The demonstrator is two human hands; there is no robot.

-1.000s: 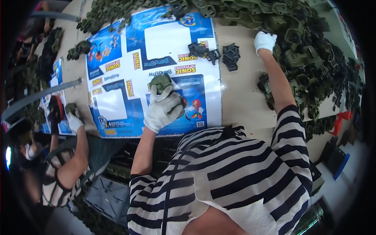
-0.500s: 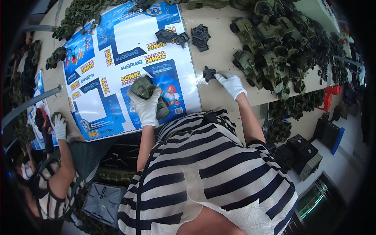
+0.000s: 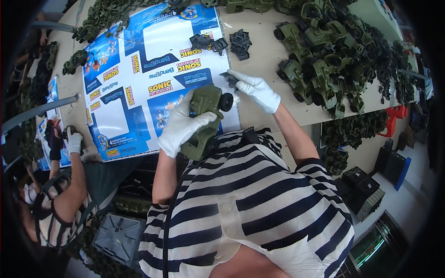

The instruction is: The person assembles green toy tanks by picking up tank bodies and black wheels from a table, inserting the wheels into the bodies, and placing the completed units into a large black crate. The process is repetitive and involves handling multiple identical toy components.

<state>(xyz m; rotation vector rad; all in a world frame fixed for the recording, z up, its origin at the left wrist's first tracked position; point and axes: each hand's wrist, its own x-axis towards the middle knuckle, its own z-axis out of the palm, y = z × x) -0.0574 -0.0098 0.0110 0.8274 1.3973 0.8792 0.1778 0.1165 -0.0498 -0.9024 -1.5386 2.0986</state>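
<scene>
Toy vehicle (image 3: 206,98) of olive-green moulded plastic, with chunky black wheels, sits in the left hand (image 3: 181,127), seen from above in the head view. That hand wears a white fabric glove; its fingers wrap across the vehicle's middle. The vehicle is above the lower right part of a glossy blue-and-white printed sheet (image 3: 167,39) with cartoon figures, its lower end overlapping the person's black-and-white striped top (image 3: 273,185).

The right hand (image 3: 257,90), in a matching white glove, pinches a small dark grey plastic part (image 3: 229,78) at its fingertips. The part is near the vehicle's upper wheel, with a gap between them.

Farther up, a cluster of dark plastic pieces (image 3: 207,43) lies on the sheet's right edge; another dark plastic piece (image 3: 240,44) rests just beside it on the pale tan tabletop (image 3: 259,55). To the right is a dense heap of olive-green toy vehicles (image 3: 324,69). Small green pieces (image 3: 109,14) are piled at the upper left.

At the lower left, a co-worker's white-gloved hand (image 3: 74,140) touches a dark green object, too small to make out. Below is a grey plastic bin (image 3: 118,237).
</scene>
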